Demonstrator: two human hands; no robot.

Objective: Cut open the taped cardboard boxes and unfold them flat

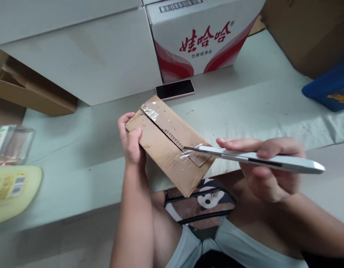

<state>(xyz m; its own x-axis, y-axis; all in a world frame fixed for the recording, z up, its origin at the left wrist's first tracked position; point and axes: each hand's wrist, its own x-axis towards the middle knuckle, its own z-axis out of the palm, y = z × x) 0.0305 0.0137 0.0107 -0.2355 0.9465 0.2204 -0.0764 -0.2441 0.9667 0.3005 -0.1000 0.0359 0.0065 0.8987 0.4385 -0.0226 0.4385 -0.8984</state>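
Bottle (19, 193) at the table's (90, 152) left end, and now the left hand (129, 139) wraps the carton (163, 145), thumb on top, holding it over the table's near edge. Phone (175, 89) lies toward the table's far side; right hand (282, 184), closed round a knife (233, 155), points its tip at the carton's tape (186, 153).

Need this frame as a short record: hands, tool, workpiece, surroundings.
left hand: grips cardboard box at its left end
right hand: holds utility knife
blade: tip at clear tape, contact unclear
box seam: lengthwise, slit visible
behind box: phone, red-and-white carton
far left: yellow bottle
far right: blue container
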